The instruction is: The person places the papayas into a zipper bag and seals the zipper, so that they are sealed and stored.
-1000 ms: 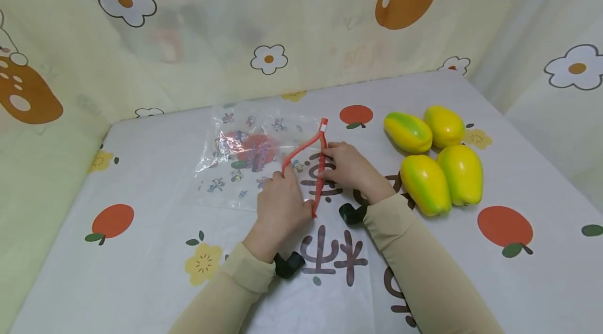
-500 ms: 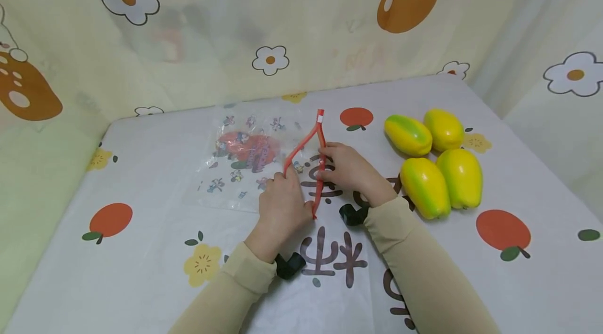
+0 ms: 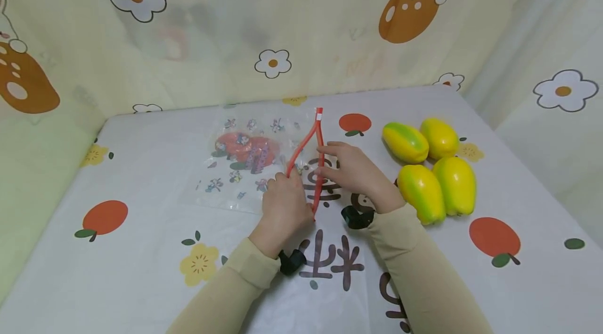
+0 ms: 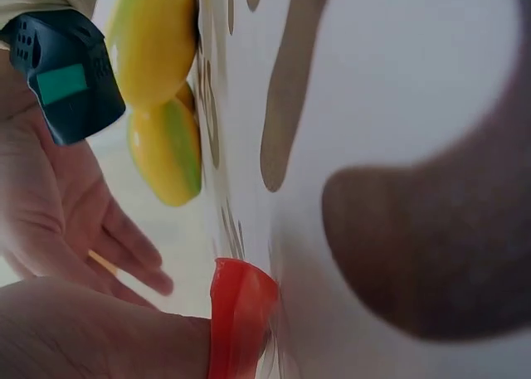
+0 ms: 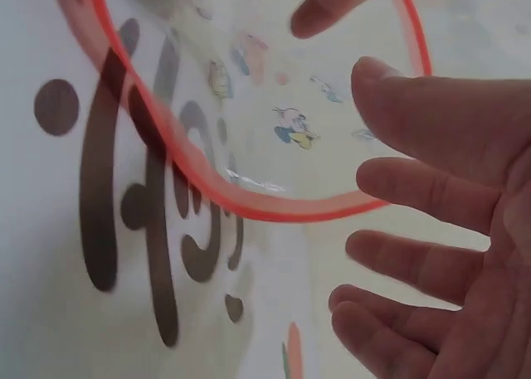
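Note:
A clear plastic zip bag [image 3: 245, 166] with cartoon prints and a red edge lies flat in the middle of the table, its mouth parted toward the right. My left hand [image 3: 286, 208] grips the bag's red rim at the near side, fingers curled at the edge. In the left wrist view, the thumb [image 4: 99, 329] lies against the red strip [image 4: 241, 317]. My right hand [image 3: 353, 169] is at the mouth's right edge. In the right wrist view its fingers [image 5: 431, 188] are straight and spread, with the rim [image 5: 274, 206] passing behind the thumb and forefinger; contact is unclear.
Several yellow-green mangoes [image 3: 421, 192] sit in a cluster to the right, close to the right forearm. A patterned cloth [image 3: 141, 260] covers the table. Patterned curtains [image 3: 212, 35] stand behind and at the sides.
The far end of the bag's red mouth has shifted slightly away and left. Both hands stay nearly in place around the mouth. The head view has tilted a little.

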`<action>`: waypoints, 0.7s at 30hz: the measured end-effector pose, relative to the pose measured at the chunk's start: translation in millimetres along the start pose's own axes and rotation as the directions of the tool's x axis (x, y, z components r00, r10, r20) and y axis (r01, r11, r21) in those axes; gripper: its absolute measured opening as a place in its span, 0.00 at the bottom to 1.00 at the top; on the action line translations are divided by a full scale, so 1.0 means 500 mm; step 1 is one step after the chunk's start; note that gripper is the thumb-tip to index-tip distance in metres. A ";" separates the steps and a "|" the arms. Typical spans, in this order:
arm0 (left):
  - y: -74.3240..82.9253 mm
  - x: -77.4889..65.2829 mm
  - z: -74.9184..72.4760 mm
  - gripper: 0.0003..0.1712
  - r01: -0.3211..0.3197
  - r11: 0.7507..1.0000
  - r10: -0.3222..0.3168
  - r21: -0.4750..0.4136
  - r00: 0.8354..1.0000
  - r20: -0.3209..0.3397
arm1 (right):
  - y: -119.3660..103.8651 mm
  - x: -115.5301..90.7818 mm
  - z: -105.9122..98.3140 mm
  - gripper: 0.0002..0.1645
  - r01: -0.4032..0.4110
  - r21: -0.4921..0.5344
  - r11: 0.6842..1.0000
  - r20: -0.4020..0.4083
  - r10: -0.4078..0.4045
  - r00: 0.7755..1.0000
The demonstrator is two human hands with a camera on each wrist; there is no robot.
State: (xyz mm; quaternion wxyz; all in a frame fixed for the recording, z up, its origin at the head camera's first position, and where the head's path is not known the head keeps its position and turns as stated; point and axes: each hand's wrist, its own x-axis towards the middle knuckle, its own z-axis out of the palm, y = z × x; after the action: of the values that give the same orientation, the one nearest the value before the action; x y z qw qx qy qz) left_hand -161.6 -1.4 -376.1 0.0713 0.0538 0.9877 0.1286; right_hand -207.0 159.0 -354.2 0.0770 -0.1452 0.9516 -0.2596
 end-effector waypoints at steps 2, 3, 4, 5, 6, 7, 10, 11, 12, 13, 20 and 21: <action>0.000 0.001 0.001 0.42 0.001 1.000 -0.001 0.009 1.000 0.001 | 0.000 -0.004 -0.006 0.36 -0.007 -0.021 1.000 -0.004 0.007 1.000; 0.000 0.001 0.000 0.42 0.002 1.000 -0.002 0.015 1.000 0.002 | 0.000 -0.007 -0.010 0.36 -0.006 -0.037 0.999 -0.007 0.006 1.000; 0.000 0.001 0.000 0.42 0.004 1.000 -0.004 0.017 1.000 0.005 | 0.000 -0.010 -0.015 0.36 -0.005 -0.053 0.999 -0.009 0.004 1.000; 0.000 0.002 0.000 0.42 0.007 1.000 -0.007 0.020 1.000 0.008 | -0.001 -0.014 -0.022 0.36 -0.005 -0.069 0.998 -0.011 0.004 1.000; -0.001 0.002 0.000 0.42 0.009 1.000 -0.009 0.022 1.000 0.011 | -0.002 -0.018 -0.029 0.36 -0.003 -0.084 0.996 -0.013 0.002 1.000; -0.001 0.002 -0.001 0.41 0.010 1.000 -0.010 0.023 1.000 0.014 | -0.002 -0.023 -0.037 0.36 -0.002 -0.095 0.995 -0.014 0.001 1.000; -0.004 0.001 -0.002 0.38 0.009 1.000 -0.010 0.024 1.000 0.015 | -0.001 -0.043 -0.067 0.36 0.013 -0.117 0.993 -0.016 -0.015 1.000; -0.004 0.001 -0.001 0.38 0.007 1.000 -0.008 0.027 1.000 0.014 | 0.001 -0.051 -0.078 0.35 0.023 -0.128 0.991 -0.017 -0.025 1.000; -0.005 0.001 -0.001 0.37 0.004 1.000 -0.004 0.029 1.000 0.015 | 0.004 -0.060 -0.089 0.35 0.029 -0.130 0.991 -0.018 -0.032 0.999; -0.005 0.000 -0.001 0.35 0.000 1.000 -0.001 0.030 1.000 0.015 | 0.008 -0.070 -0.101 0.35 0.031 -0.134 0.991 -0.019 -0.034 0.999; -0.008 0.003 -0.002 0.33 -0.013 0.998 0.011 0.057 1.000 0.028 | 0.056 -0.128 -0.168 0.35 -0.020 -0.178 0.984 -0.037 0.014 0.999; -0.008 0.003 -0.002 0.33 -0.014 0.998 0.012 0.057 1.000 0.028 | 0.066 -0.134 -0.175 0.35 -0.033 -0.177 0.984 -0.041 0.027 0.999</action>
State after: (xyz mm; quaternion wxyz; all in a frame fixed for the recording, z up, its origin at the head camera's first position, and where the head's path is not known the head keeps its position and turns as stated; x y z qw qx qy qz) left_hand -163.8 -5.4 -376.2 0.0826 0.0640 0.9895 0.1000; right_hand -171.0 248.8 -291.8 0.0492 -0.1321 0.9744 -0.1753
